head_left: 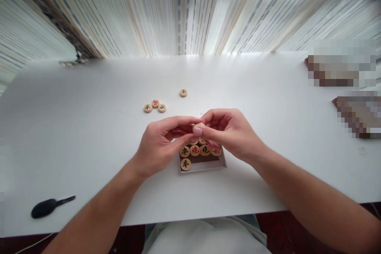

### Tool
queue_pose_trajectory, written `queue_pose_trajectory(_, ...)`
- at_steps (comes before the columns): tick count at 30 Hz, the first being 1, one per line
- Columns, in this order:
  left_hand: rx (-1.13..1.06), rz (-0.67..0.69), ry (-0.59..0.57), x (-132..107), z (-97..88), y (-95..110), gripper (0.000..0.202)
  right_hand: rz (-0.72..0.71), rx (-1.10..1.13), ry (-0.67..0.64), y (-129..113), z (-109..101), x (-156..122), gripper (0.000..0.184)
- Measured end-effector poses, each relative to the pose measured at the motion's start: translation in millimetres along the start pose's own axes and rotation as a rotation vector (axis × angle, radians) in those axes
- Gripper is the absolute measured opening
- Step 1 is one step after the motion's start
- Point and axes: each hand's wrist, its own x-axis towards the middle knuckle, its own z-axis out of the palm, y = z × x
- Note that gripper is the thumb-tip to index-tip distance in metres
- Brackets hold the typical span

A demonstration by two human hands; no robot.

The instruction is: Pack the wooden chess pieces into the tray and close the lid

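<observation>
Both hands meet above a small open box [203, 170], pinching one round wooden xiangqi piece [199, 126] between them. My left hand [162, 139] has its fingertips and thumb against the piece's left side. My right hand [230, 131] grips it from the right, with the thumb across its near side. Which characters it bears is hidden. Beneath the hands, the box holds several pieces with black or red characters. A black-marked piece [185, 164] lies in the box's near left corner, beside a bare strip of its brown floor. My hands cover the far part of the box.
Beyond my hands, a lone piece [183, 93] lies on the white table [95, 127]. Left of it is a cluster of three pieces [155, 103]. A black oval object with a thin handle [44, 208] rests front left. Two blurred-out brown-edged objects [333, 75] stand at right; a striped curtain [196, 12] hangs behind.
</observation>
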Motion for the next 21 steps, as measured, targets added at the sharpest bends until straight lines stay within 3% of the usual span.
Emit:
queue_pose_trajectory(8, 0.083, 0.026, -0.034, -1.2, 0.9, -1.0, 0.025, -0.03, -0.083, 0.028, -5.2, 1.7, -1.3, 0.036)
queue_pose_trajectory(21, -0.012, -0.014, 0.015, 0.6, -0.6, 3.6, 0.028, 0.064, 0.176, -0.087, -4.4, -0.7, 0.7, 0.021)
